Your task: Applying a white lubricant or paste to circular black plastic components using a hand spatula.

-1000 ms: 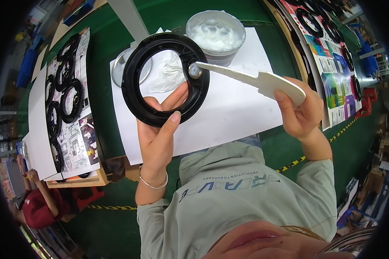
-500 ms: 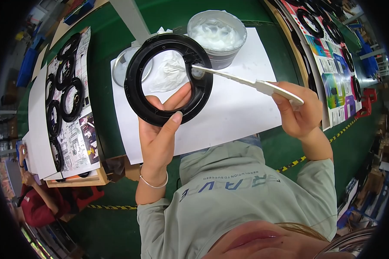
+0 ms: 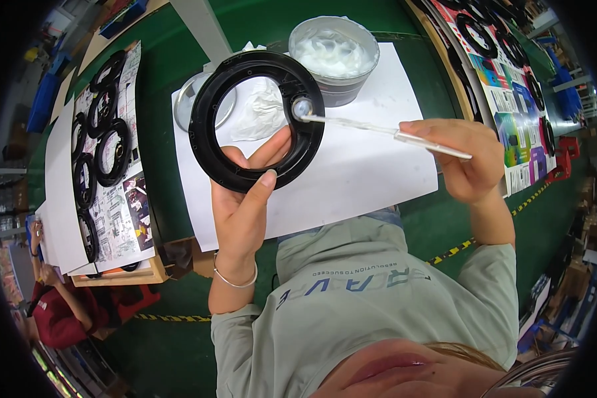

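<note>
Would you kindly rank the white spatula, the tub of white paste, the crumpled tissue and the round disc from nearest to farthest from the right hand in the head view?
From the right hand:
1. White spatula: in its grip.
2. Tub of white paste: upper middle.
3. Crumpled tissue: seen through the black ring.
4. Round disc: further left, partly behind the ring.

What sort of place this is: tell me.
Probably a factory workshop: black rings lie on the left bench, an open tub of white paste stands nearby, and striped tape marks the green floor.
</note>
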A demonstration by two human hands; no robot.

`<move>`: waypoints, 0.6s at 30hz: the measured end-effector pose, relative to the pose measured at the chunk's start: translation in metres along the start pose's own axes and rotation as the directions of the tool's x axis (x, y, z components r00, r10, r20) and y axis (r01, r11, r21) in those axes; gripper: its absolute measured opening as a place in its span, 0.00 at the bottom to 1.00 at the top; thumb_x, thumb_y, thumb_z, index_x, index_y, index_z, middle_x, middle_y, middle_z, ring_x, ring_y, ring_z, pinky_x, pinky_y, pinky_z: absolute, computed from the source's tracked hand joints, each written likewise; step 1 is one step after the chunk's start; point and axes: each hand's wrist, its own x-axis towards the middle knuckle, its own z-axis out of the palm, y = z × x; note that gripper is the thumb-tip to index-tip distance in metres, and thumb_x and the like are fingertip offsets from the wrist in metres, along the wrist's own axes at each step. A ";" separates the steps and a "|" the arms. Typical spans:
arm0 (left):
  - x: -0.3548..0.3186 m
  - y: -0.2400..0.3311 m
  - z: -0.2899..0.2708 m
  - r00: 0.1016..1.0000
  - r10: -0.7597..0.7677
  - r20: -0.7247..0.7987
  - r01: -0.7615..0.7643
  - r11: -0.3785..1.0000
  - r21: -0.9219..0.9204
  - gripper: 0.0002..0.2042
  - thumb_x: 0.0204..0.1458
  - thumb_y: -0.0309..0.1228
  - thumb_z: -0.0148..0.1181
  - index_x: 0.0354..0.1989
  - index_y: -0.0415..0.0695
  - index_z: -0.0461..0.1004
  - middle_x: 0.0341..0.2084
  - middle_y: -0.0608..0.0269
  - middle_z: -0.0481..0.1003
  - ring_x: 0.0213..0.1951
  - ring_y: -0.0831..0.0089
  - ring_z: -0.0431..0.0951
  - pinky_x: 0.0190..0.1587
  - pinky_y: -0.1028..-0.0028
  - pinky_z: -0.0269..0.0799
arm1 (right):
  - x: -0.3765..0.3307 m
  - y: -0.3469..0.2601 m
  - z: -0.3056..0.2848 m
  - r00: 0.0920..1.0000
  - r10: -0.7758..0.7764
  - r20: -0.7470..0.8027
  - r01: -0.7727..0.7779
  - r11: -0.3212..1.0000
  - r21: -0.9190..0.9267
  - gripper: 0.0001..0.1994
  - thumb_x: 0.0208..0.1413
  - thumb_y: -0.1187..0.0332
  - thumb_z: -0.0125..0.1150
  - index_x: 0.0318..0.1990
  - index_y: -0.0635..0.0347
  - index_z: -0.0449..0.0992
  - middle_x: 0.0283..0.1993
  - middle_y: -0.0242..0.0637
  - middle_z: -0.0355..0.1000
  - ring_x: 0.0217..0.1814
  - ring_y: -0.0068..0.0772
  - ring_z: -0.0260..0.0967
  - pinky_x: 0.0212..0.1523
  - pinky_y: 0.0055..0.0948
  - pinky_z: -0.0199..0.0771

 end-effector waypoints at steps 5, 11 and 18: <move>0.000 0.001 0.000 1.000 0.002 0.000 -0.002 1.000 0.012 0.13 0.48 0.14 0.46 0.36 0.47 0.54 0.49 0.30 0.62 0.55 0.48 0.63 0.58 0.60 0.55 | -0.007 -0.003 -0.004 0.980 0.119 -0.160 -0.127 0.991 -0.042 0.07 0.51 0.81 0.51 0.38 0.72 0.70 0.35 0.49 0.73 0.30 0.28 0.70 0.32 0.23 0.70; 0.000 0.000 -0.003 0.999 -0.014 -0.035 0.015 1.000 0.028 0.12 0.49 0.15 0.45 0.36 0.47 0.54 0.49 0.30 0.62 0.55 0.49 0.63 0.57 0.60 0.56 | -0.012 0.017 0.001 0.977 0.059 -0.205 -0.090 0.985 -0.146 0.08 0.49 0.82 0.51 0.37 0.69 0.72 0.37 0.50 0.73 0.36 0.39 0.73 0.34 0.29 0.73; 0.000 0.003 -0.006 0.990 -0.073 -0.117 0.070 0.997 -0.034 0.10 0.50 0.17 0.46 0.34 0.47 0.54 0.50 0.32 0.62 0.55 0.50 0.64 0.54 0.62 0.62 | -0.027 0.018 0.010 0.967 -0.153 0.205 0.252 0.716 -0.651 0.09 0.41 0.77 0.55 0.34 0.66 0.74 0.37 0.45 0.73 0.38 0.42 0.73 0.36 0.29 0.75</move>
